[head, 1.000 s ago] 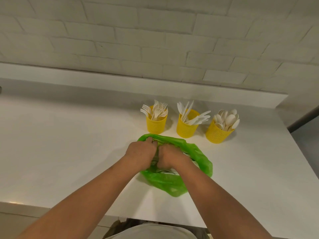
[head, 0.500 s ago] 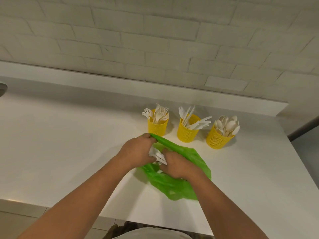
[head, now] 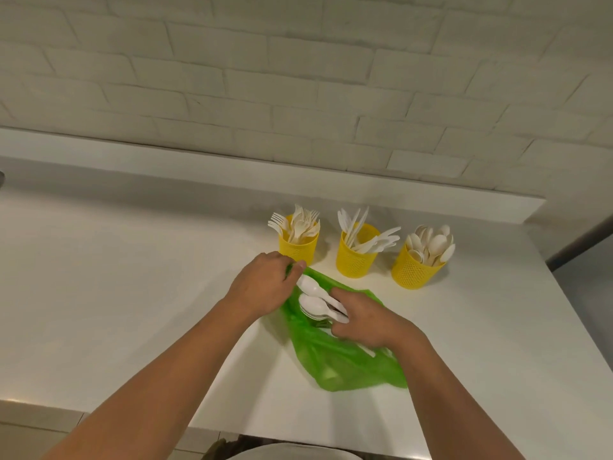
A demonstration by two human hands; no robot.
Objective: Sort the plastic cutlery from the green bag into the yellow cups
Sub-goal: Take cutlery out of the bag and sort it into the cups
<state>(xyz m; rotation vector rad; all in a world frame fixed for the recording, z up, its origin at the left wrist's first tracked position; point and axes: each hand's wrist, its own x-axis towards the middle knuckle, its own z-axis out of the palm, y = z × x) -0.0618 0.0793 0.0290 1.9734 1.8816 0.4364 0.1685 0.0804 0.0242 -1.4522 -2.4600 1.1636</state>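
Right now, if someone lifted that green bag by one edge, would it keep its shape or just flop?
Probably flop: the green bag lies crumpled and creased on the counter, limp where the left hand pinches its edge. It is likely very light, since the film looks thin and see-through. It may slide on the smooth counter if pushed.

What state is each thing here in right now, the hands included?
Green bag: lying crumpled, mouth held open.
Spoon bundle: stacked, at the bag's mouth.
Left hand: pinches the bag's rim.
Right hand: grips the bundle's handles.
Left cup: standing, full of forks.
Middle cup: standing, holds knives.
Right cup: standing, full of spoons.
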